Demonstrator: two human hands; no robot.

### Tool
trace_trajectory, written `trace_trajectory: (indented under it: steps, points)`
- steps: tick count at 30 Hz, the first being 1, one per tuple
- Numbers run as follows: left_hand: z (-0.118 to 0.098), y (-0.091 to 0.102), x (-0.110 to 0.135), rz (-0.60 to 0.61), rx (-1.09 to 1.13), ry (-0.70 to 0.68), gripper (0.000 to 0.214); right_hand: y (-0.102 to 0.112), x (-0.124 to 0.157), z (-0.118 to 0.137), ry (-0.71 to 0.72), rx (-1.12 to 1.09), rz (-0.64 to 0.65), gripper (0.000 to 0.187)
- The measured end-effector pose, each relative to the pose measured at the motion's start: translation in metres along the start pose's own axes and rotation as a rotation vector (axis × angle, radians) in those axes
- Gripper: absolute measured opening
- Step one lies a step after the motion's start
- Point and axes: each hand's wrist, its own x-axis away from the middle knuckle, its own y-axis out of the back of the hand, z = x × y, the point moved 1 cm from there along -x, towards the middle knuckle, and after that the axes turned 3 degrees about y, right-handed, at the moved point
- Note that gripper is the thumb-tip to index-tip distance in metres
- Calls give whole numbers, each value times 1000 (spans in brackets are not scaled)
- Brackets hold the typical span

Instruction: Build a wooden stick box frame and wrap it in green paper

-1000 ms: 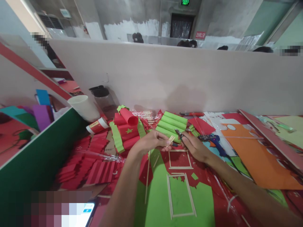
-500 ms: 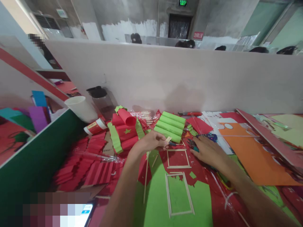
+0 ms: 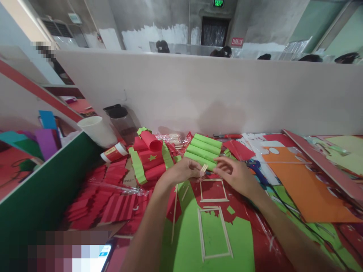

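My left hand [image 3: 184, 170] is pinching short sticks [image 3: 204, 168]. My right hand [image 3: 236, 175] is hovering half-spread just right of them. A stick frame [image 3: 214, 200] is lying nearer.

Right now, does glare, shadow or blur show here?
Head view: a soft shadow darkens the pale partition; head view: clear plastic glints at left; head view: the phone screen shines beside coarse masking blocks; head view: the sticks in the left hand lack fine detail.
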Motion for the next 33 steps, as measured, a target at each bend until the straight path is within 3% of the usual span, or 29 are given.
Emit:
trace_trajectory:
  steps: [3,8,15,20,24,28,33]
  points:
    - [0,0,-1,-8,54,-33,22,-18,-10,6,33,-323,-116,30]
    - [-3,-3,-2,-124,105,-83,20,-40,-24,2,9,-560,-189,26]
    - [-2,-4,-4,-184,118,-110,23,-51,-31,-2,-10,-680,-181,34]
    - [-1,-8,-7,-188,117,-118,25,-49,-32,-3,-31,-694,-153,36]
    - [-5,-8,-3,-115,62,-174,37,-42,-35,-8,-77,-746,-126,40]
    - [-11,-4,5,-141,-155,-311,60,-29,-36,-10,-126,-811,-111,44]
    - [-14,-7,8,-259,-480,-411,61,-17,-34,-6,-137,-829,-67,45]
